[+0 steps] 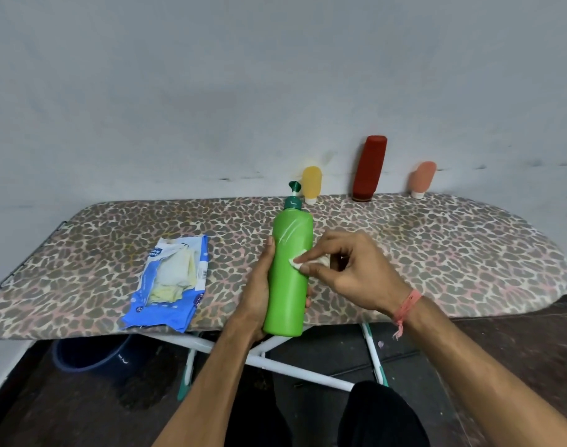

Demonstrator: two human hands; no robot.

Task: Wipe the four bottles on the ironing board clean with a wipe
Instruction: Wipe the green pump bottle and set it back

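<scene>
My left hand [259, 285] grips a tall green pump bottle [287, 291] from behind, holding it tilted above the near edge of the leopard-print ironing board [436, 246]. My right hand [349, 269] pinches a small white wipe [299, 258] and presses it against the bottle's right side. At the far edge of the board, against the wall, stand a yellow bottle [311, 184], a dark red bottle [369, 167] and a pink bottle [422, 179], each upside down on its cap.
A blue pack of wipes [169, 282] lies open on the board's left half. Below the board are its white crossed legs [275, 362], a dark blue bucket [91, 353] and a dark floor. A grey wall rises directly behind the board.
</scene>
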